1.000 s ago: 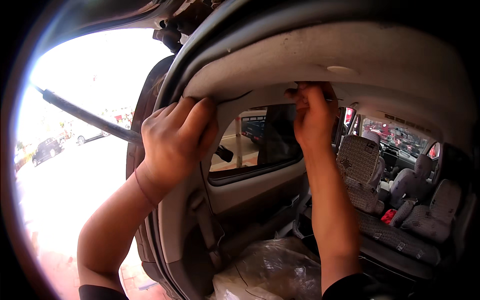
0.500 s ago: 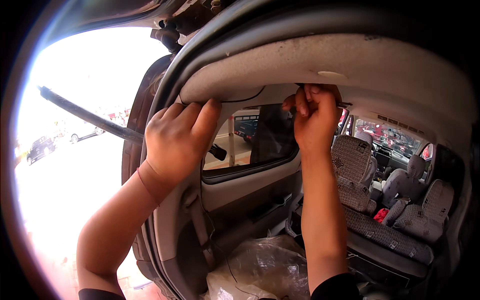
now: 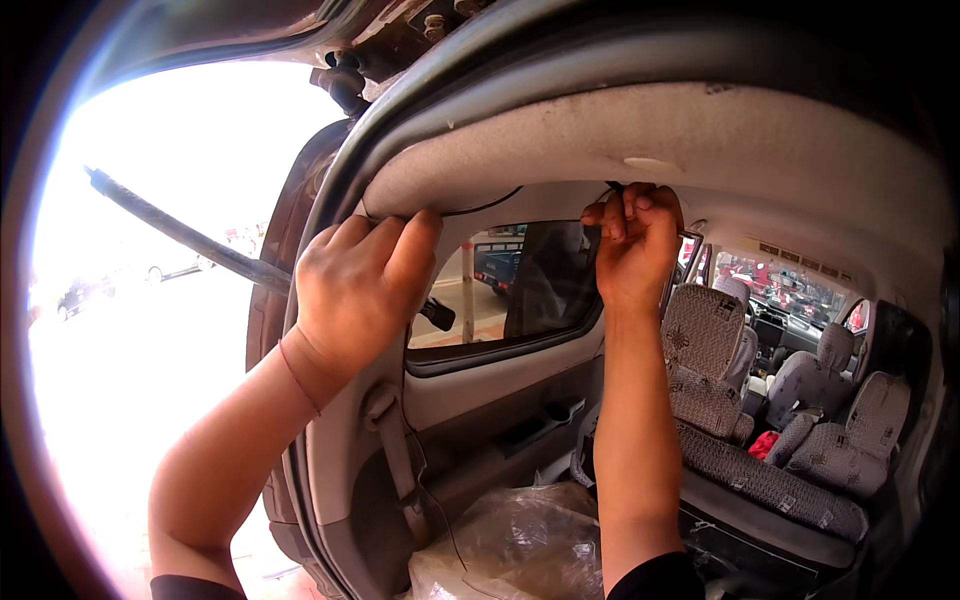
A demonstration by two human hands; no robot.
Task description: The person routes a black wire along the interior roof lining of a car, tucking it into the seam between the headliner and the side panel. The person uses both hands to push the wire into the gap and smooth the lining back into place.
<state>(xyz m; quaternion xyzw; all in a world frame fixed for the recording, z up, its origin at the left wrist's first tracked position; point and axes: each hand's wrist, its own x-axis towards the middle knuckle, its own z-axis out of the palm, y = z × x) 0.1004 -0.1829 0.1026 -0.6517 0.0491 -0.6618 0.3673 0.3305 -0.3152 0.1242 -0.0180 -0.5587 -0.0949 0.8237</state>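
Near the rear opening of a vehicle, my left hand [image 3: 365, 275] has its fingers curled onto the lower edge of the beige headliner [image 3: 535, 130], at the left corner. A thin black wire [image 3: 485, 203] runs from beside those fingers along the underside of the trim. Farther right, my right hand [image 3: 637, 245] is raised palm toward me, fingers bent at the headliner's edge around something dark and mostly hidden. More thin cable [image 3: 425, 470] hangs down the side trim toward a crumpled clear plastic sheet [image 3: 515, 545].
The raised tailgate with its strut [image 3: 190, 225] is at the left, beside a bright street. A side window [image 3: 505, 285] shows a blue truck outside. Patterned seats [image 3: 700, 330], a red item [image 3: 763, 445] and the dashboard lie deeper inside on the right. A seat belt [image 3: 395, 450] hangs on the pillar.
The view has shifted slightly, so the headliner sits lower in the picture. Both hands stay at its edge; the right hand's fingers have moved a little, and more of the wire shows between the hands.
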